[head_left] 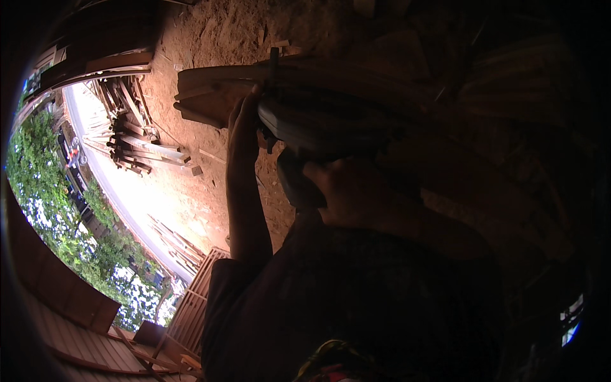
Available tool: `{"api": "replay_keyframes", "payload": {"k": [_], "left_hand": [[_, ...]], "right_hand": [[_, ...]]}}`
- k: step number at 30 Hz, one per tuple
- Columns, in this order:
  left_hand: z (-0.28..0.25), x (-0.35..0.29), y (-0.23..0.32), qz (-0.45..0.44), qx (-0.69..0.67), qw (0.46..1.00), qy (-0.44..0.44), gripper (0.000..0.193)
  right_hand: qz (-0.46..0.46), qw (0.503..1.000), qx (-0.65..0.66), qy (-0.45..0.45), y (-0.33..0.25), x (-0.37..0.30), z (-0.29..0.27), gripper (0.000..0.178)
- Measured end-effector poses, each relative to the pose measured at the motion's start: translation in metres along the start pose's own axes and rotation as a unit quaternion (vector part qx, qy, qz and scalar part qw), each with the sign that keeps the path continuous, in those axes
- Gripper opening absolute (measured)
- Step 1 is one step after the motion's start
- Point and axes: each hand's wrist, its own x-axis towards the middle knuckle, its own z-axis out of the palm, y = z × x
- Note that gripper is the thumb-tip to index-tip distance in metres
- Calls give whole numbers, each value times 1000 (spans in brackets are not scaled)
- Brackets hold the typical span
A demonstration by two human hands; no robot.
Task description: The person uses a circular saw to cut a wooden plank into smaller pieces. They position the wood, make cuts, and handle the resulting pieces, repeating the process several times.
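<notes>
In deep shade, my right hand (350, 184) is closed round the rear grip of a dark hand-held power tool (324, 124); its exact kind is too dark to tell. The tool's long body lies over or against several wooden boards (213, 95), whose pale ends stick out to the left. At the tool's front end, my left hand (243, 121) is closed beside the boards. Whether it grips the tool or the wood is hidden. A narrow upright piece (274, 63) rises just past the left fingertips.
Sawdust and wood scraps cover the ground (210, 38). To the left lies a stack of cut timber (137, 137), with more sticks (175, 245) nearer me. A slatted wooden frame (194, 296) stands lower left. Beyond are a bright road (95, 153) and trees (51, 191). The right side is very dark.
</notes>
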Motion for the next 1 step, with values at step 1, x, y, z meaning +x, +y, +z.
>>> {"api": "replay_keyframes", "payload": {"k": [1], "left_hand": [[0,0,0,0,0,1000,0,43]], "right_hand": [[-1,1000,-1,-2,0,1,0,35]]}}
